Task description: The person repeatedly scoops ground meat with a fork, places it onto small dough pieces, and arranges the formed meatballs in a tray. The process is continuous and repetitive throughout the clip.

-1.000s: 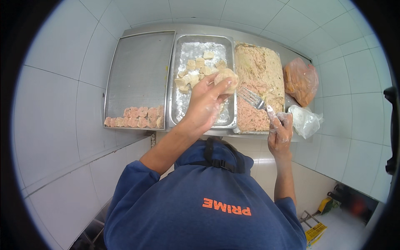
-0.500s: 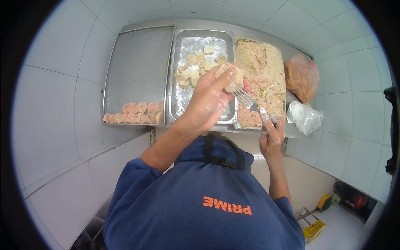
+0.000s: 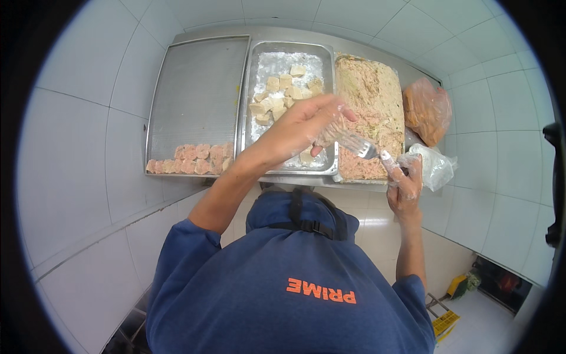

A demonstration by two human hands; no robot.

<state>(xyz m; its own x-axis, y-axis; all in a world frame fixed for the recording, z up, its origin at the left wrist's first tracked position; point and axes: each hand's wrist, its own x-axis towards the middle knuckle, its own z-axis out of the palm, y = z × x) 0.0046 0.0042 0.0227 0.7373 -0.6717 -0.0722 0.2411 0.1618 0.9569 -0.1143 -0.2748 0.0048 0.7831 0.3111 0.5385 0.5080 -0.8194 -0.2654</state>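
Note:
My left hand (image 3: 298,127) is closed around a pale piece of dough (image 3: 332,131), which is partly hidden by the fingers. In my right hand (image 3: 405,187), dusted with white flour, is a metal fork (image 3: 364,147) gripped by its handle. The fork's tines reach the dough; whether they carry filling I cannot tell. Both hands are above the boundary between a floured steel tray (image 3: 254,133) with several cut dough pieces (image 3: 274,101) and a tray heaped with pinkish minced filling (image 3: 371,88).
A metal tray (image 3: 197,88) on the left bears rows of pink-topped pieces (image 3: 199,159) along its near edge. At the right lie an orange-filled plastic bag (image 3: 425,112) and a crumpled white bag (image 3: 437,168). Tiled walls (image 3: 495,109) enclose the steel counter.
My right hand has moved right, with the fork coming along. My left hand has turned, and the dough in it has tilted and shows less.

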